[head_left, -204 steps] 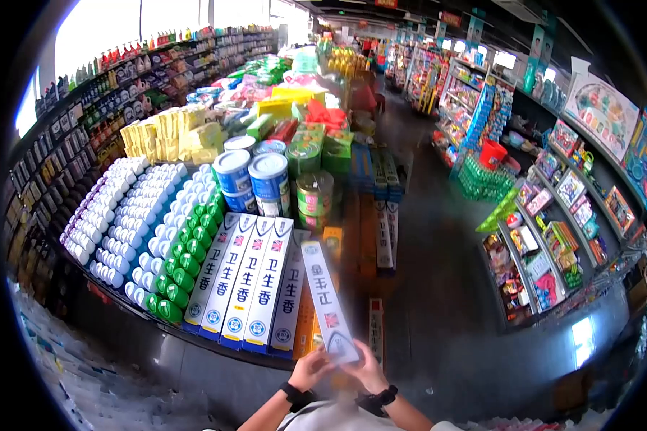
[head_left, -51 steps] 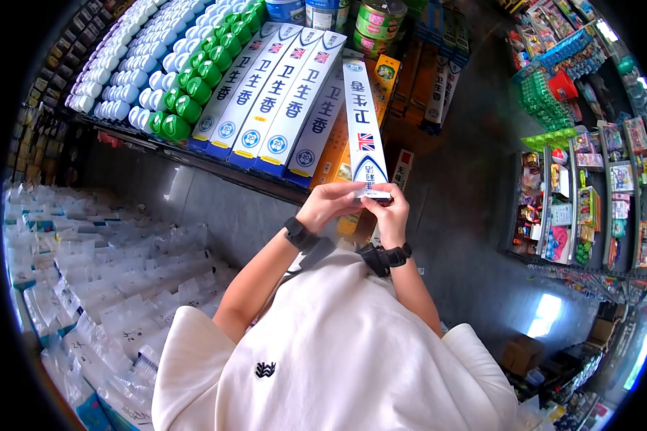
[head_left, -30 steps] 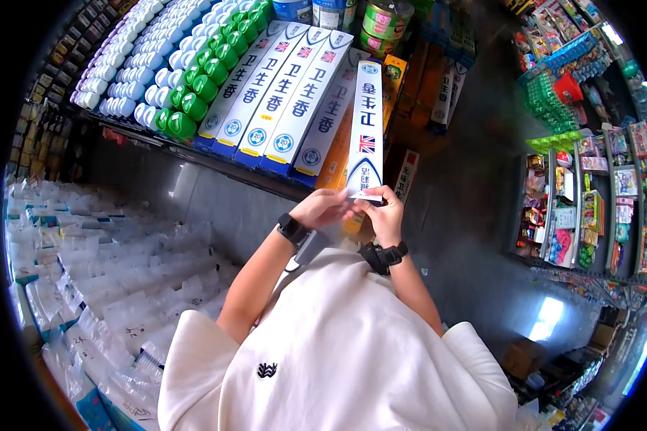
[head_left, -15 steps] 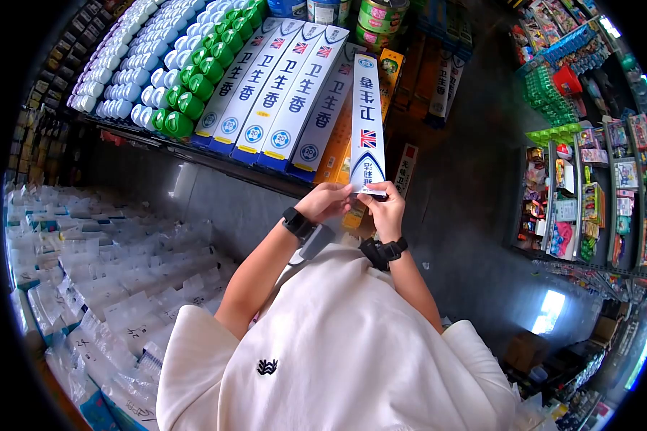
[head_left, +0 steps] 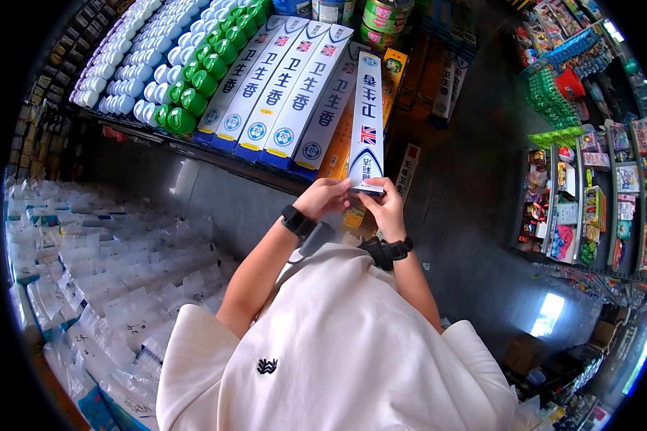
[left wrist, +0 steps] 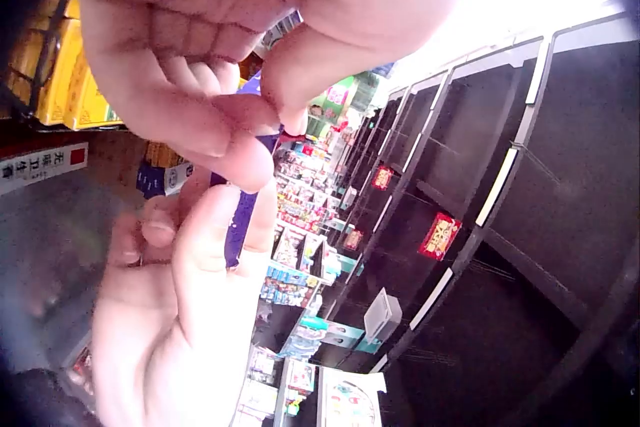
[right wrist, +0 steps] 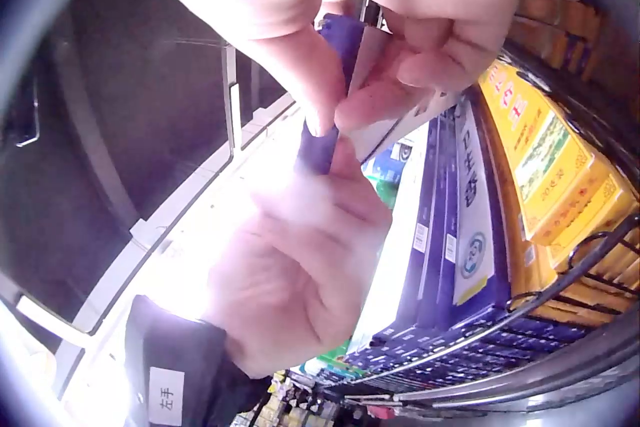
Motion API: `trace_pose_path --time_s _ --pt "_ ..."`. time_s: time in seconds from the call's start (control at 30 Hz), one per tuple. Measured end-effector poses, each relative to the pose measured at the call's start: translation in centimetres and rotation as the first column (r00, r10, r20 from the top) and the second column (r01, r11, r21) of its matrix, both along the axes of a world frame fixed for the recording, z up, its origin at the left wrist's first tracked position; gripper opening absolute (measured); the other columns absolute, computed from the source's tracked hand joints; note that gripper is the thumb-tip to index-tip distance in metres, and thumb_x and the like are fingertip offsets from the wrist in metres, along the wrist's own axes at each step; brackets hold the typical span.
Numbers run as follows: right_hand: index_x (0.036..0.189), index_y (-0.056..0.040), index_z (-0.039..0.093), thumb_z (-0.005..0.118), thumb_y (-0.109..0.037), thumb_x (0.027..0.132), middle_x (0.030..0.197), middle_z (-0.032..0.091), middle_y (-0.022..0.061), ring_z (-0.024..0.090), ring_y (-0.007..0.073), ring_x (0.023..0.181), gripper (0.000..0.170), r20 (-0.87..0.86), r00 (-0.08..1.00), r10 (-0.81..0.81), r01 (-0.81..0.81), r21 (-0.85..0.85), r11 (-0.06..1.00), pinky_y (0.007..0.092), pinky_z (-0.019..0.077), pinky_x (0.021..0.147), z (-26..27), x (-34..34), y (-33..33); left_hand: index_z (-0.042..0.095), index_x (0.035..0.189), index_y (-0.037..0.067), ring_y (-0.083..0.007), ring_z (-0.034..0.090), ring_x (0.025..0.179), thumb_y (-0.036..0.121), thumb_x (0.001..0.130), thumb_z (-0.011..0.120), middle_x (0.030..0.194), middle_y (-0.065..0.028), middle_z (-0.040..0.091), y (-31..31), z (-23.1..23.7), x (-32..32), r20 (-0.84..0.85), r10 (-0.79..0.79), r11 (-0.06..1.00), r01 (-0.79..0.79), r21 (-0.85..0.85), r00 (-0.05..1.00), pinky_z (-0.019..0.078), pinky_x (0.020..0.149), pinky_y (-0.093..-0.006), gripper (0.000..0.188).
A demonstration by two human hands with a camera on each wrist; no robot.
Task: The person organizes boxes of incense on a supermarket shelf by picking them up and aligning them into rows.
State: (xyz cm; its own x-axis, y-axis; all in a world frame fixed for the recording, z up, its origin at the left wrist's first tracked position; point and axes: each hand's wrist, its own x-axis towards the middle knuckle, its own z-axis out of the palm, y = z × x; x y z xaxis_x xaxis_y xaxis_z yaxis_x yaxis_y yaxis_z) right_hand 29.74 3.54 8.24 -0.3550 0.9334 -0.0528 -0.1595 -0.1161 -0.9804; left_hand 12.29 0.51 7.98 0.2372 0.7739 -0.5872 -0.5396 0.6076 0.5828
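A long white incense box (head_left: 367, 108) with a small British flag points away from me, its near end between my hands. My left hand (head_left: 323, 197) pinches the left corner of that end between thumb and fingers. On the other corner, the right hand (head_left: 387, 210) pinches with its thumb over the end. In the left wrist view the dark blue end panel (left wrist: 237, 232) shows between both sets of fingertips. The right wrist view shows the same blue end (right wrist: 320, 147), partly covered by fingers. More white incense boxes (head_left: 300, 90) lie in a row at the left.
Green-capped bottles (head_left: 193, 100) and white-capped ones fill the shelf's left part. Yellow-orange boxes (right wrist: 550, 147) sit beside the incense row, behind a wire rail. Plastic-wrapped packs (head_left: 122, 287) cover the lower left. A goods rack (head_left: 589, 194) stands right, across the dark floor.
The view has tilted down since the oldest frame, bringing the shirt into sight. Lately the fingers have shifted slightly at the box's near end, both hands staying there.
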Motion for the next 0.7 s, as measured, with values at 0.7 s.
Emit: trace_pose_path --time_s 0.7 --pt "0.086 -0.0015 0.062 0.063 0.008 0.077 0.084 0.061 0.0055 0.055 0.0099 0.064 0.013 0.044 0.998 -0.05 0.054 -0.099 0.994 0.0223 0.0469 0.058 0.3 -0.1 0.5 0.039 0.131 0.008 -0.016 0.063 0.088 0.005 0.091 0.051 0.103 -0.0106 0.058 -1.3 1.0 0.9 -0.25 0.09 0.863 0.05 0.503 0.964 0.0516 0.077 -0.0262 0.043"
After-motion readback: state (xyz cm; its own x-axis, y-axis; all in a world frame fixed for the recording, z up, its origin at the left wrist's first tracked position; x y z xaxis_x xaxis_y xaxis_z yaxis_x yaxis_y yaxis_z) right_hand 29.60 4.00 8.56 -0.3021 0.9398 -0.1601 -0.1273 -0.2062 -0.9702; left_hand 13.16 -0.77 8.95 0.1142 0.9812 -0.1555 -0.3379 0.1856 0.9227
